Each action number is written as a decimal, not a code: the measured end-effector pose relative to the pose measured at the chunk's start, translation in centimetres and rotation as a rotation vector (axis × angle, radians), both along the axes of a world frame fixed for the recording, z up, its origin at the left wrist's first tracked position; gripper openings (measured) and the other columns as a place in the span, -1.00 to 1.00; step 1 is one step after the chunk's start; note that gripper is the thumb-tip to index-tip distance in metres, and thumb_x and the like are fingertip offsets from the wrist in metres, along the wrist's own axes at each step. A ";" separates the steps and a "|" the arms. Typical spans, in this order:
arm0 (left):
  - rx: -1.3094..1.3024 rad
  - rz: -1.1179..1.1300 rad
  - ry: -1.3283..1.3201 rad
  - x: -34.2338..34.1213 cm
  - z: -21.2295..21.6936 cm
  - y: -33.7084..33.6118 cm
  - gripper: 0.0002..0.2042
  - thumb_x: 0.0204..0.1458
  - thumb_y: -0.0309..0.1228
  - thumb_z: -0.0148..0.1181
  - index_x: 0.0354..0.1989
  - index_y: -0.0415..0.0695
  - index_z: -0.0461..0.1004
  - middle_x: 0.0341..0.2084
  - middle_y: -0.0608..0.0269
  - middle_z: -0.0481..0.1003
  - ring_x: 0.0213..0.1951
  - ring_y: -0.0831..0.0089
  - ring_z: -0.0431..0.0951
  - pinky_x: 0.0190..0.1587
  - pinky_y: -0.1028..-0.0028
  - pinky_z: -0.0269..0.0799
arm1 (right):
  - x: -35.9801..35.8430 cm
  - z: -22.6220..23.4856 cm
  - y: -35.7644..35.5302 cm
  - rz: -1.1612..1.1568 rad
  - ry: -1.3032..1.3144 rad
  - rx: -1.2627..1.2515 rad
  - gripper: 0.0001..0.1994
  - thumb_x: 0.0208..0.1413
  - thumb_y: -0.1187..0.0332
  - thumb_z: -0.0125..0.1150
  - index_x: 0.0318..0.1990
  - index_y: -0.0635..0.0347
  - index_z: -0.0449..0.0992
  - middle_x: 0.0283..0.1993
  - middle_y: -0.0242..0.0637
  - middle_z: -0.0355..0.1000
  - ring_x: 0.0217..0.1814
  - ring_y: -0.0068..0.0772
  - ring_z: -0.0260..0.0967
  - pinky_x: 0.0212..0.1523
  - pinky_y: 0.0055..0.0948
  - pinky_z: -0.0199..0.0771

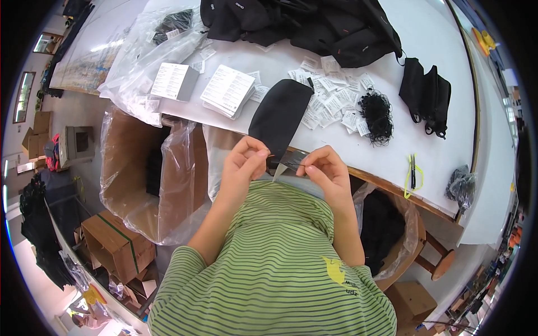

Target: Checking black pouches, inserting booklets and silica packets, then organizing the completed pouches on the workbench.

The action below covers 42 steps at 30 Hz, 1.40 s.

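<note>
Green striped sleeves lead up to both hands, raised close together at the table's edge. Left hand (245,161) pinches one end of a thin black string (284,164), and right hand (325,168) pinches the other end together with a small grey tag (292,159). Both grips are only fingertip grips, so the string could probably slip out, or the tag could drop onto the lap. Just behind the hands, a black pouch (280,112) hangs over the white table (437,50) rim. Loose white tags (330,101) and a bundle of black strings (376,116) lie further back, and a plastic-lined cardboard box (148,173) stands beside the left arm.
</note>
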<state>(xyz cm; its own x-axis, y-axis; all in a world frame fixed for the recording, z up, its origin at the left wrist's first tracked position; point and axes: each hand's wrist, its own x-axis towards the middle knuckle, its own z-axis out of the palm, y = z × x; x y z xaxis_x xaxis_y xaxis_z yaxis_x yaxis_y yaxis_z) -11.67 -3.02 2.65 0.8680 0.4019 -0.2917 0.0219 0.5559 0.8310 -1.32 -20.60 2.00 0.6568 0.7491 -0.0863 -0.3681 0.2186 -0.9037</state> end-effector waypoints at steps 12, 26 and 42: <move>0.312 -0.158 0.169 0.3 1.5 -1.5 -0.93 0.03 -0.51 0.24 -0.35 -0.23 0.50 -0.75 0.66 0.12 -0.65 0.86 0.02 -0.59 0.69 -0.15 | -0.5 -0.8 0.5 -0.078 0.189 -0.024 -0.89 0.17 0.45 0.11 -0.20 0.25 0.35 -0.29 -0.10 0.55 -0.62 -0.61 0.31 -0.58 -0.69 0.26; 0.681 -0.132 0.187 0.1 1.6 -2.0 -0.93 -0.07 -0.57 0.27 -0.40 -0.21 0.52 -0.77 0.62 0.04 -0.67 0.83 -0.05 -0.58 0.66 -0.21 | -1.0 -0.2 1.2 -0.036 0.240 -0.130 -0.85 0.11 0.39 0.24 -0.24 0.27 0.47 -0.39 -0.26 0.51 -0.60 -0.69 0.31 -0.60 -0.72 0.26; 0.965 -0.370 -0.110 4.4 2.3 0.3 -0.94 0.02 -0.49 0.15 -0.34 -0.16 0.49 -0.61 0.27 0.35 -0.54 0.46 0.32 -0.46 0.46 0.24 | 0.2 1.1 0.2 -0.169 0.016 -0.177 -0.89 0.08 0.44 0.24 -0.28 0.28 0.51 -0.41 -0.31 0.53 -0.54 -0.70 0.34 -0.58 -0.73 0.24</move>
<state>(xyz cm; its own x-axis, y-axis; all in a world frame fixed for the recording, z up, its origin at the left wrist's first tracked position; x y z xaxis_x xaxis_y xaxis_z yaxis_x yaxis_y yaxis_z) -7.24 -2.74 4.95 0.9870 0.1253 0.1005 -0.0470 -0.3731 0.9266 -1.16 -20.36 3.14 0.7688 0.6012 -0.2179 -0.3541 0.1166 -0.9279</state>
